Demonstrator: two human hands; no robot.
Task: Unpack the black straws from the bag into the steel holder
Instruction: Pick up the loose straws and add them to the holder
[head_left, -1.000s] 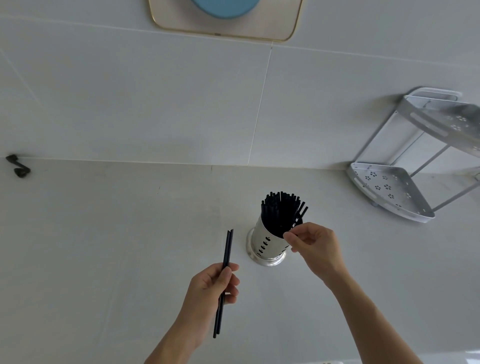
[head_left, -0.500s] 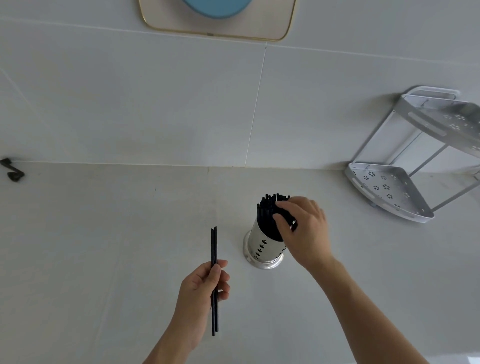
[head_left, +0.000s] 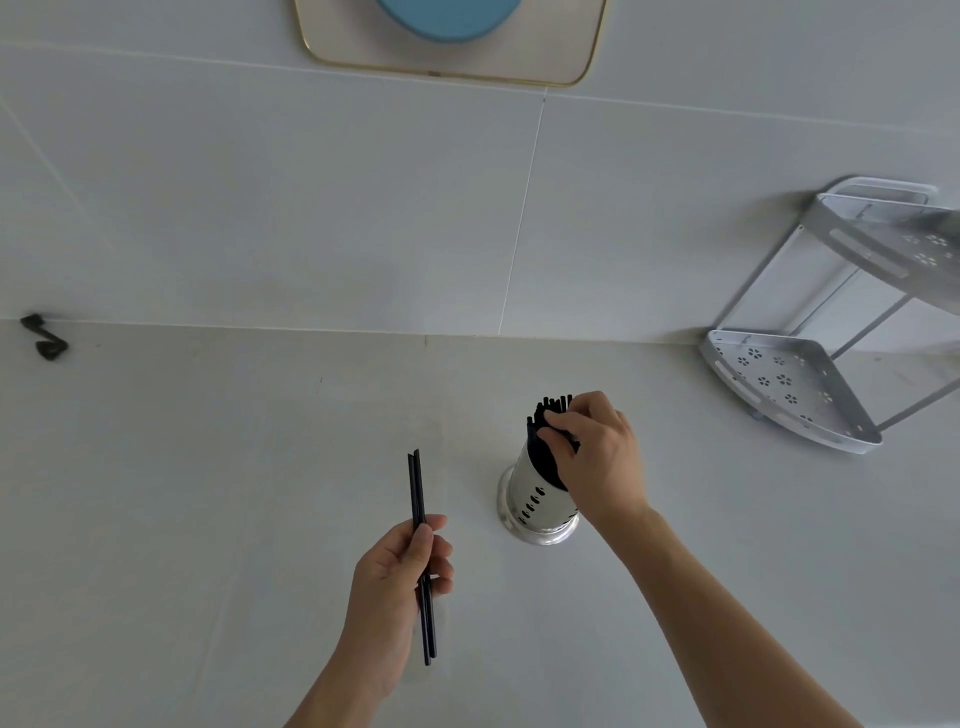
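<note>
A perforated steel holder (head_left: 531, 503) stands upright on the pale counter, right of centre. A bunch of black straws (head_left: 546, 415) sticks out of its top. My right hand (head_left: 597, 457) is curled over the bunch and grips the straws near their upper ends, hiding much of them. To the left, my left hand (head_left: 400, 577) holds two loose black straws (head_left: 417, 493) upright between thumb and fingers, about a hand's width from the holder. No bag is in view.
A two-tier metal corner rack (head_left: 795, 389) stands at the back right against the tiled wall. A small black object (head_left: 47, 340) lies at the far left where counter meets wall. A gold-framed panel (head_left: 582, 62) hangs above.
My right hand has gone from beside the holder's rim up onto the straw bunch and closed round it. My left hand has turned its two straws from a slant to nearly upright.
</note>
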